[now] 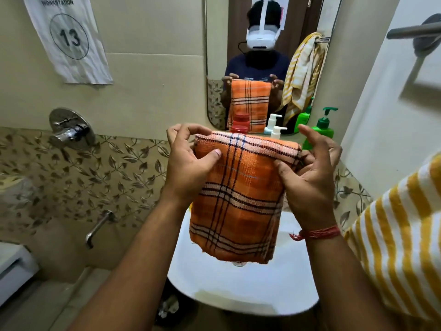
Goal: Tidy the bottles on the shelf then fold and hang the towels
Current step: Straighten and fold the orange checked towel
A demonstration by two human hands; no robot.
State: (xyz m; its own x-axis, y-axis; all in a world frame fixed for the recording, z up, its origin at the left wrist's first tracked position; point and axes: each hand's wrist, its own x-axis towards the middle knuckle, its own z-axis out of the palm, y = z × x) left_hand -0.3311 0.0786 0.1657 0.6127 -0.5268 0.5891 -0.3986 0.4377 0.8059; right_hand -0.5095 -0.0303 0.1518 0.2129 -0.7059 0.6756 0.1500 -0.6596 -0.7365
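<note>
A glossy white sink (238, 287), rounded at its front, is seen below a folded orange towel (238, 199) of coarse open weave, crossed by black and pale checks. The towel is held up over the basin, in front of the mirror (267, 25), its lower edge hanging free and slightly frayed. A thick terry towel (401, 230) in yellow and white stripes is seen at the right edge. The wall behind is faced with smooth cream tile above a band of leaf-patterned tile (78, 173). The top left corner of the orange towel is pinched by the left hand (188, 161), thumb flat on the near face and fingers curled behind. The top right corner is gripped by the right hand (310, 177), thumb pressed on the cloth, index finger raised clear. On the ledge behind the orange towel, a green pump bottle (321, 131), a white pump (278, 132) and a red cap (238, 128) are partly visible.
</note>
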